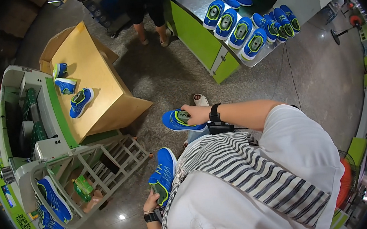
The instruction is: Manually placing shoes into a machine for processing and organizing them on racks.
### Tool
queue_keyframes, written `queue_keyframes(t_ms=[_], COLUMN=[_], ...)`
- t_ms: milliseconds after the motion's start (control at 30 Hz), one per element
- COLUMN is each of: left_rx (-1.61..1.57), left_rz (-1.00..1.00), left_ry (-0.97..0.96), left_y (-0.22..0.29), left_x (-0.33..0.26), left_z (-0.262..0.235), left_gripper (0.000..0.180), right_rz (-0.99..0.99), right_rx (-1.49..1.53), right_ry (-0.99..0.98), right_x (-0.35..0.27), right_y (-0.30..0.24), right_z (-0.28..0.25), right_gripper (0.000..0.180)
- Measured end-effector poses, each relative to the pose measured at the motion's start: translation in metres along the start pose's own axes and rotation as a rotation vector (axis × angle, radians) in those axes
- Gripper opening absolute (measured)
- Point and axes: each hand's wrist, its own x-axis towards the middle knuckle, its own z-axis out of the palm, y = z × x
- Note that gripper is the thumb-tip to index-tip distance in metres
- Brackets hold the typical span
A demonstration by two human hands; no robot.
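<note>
My left hand [151, 201] closes on the heel end of a blue sneaker [165, 167] with a yellow-green collar and white sole, its toe pointing away from me. Dark grey material fills the shoe's opening. Farther out, my right hand [197, 114] grips a second blue sneaker [174, 122] at its opening, fingers over the grey insert and part of the heel hidden. Both shoes are off the floor beside my striped apron. On the tan board top to the left sit several blue sneakers, the nearest sneaker [80, 102] with its toe turned away.
Several blue sneakers stand in rows on a metal-topped green bench [249, 62] at far right. A green-and-white machine [51, 114] is at left, with a metal rack [100, 166] holding more sneakers. A person [149, 12] stands beyond. An orange fan [344, 183] is at right.
</note>
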Motion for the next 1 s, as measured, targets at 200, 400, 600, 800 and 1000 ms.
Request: queue_keyframes(t_ms=[200,400,600,800,1000], left_rx=[0.034,-0.101,-0.34,-0.641,-1.169], left_rz=[-0.079,-0.023,0.057,0.249,0.605], left_ry=[-0.048,-0.076,0.137,0.48,0.77], left_y=[0.015,0.027,-0.018,-0.078,-0.134], left_x=[-0.014,-0.035,-0.067,-0.069,-0.034], left_z=[0.012,0.045,0.054,0.08,0.134], left_gripper=[0.097,0.1,0.092,0.096,0.083], right_rz=[-0.003,-0.081,-0.103,-0.228,-0.488], right_rx=[-0.074,-0.001,-0.083,-0.454,-0.769], right_ry=[-0.007,-0.077,-0.37,-0.666,-1.113], right_x=[0.01,0.047,0.106,0.171,0.201], right_y=[-0.022,-0.03,-0.081,-0.161,-0.235], right_z=[0.014,0.015,0.032,0.083,0.161], right_gripper=[0.071,0.076,0.074,0.074,0.074])
